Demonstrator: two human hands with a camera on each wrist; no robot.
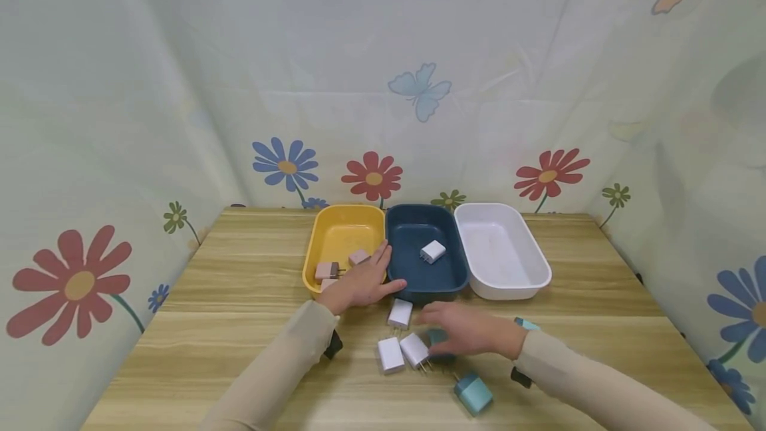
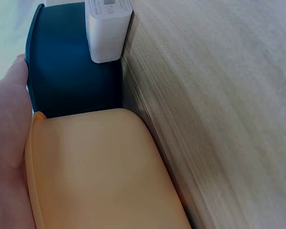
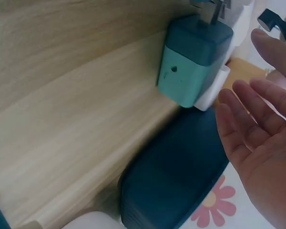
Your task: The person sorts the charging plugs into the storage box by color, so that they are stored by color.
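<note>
My left hand [image 1: 362,281] rests with straight fingers across the neighbouring rims of the yellow bin [image 1: 311,245] and the dark blue bin [image 1: 427,288]. In the left wrist view, the thumb lies along the blue rim, and a white charger [image 2: 107,40] stands by that bin's outer wall. Over the table, my right hand [image 1: 469,330] hovers with loosely bent fingers and nothing gripped. A teal charger [image 1: 441,344] lies partly hidden under it; the right wrist view has a teal charger [image 3: 183,76] beside the open fingers. Three white chargers, one of them a tilted white charger [image 1: 415,349], lie left of that hand.
The blue bin holds one white charger [image 1: 433,251]. Several pink chargers, including a pink charger [image 1: 326,271], lie in the yellow bin. A white bin [image 1: 541,275] stands at the right. More teal chargers lie near the front [image 1: 474,392] and behind the right wrist.
</note>
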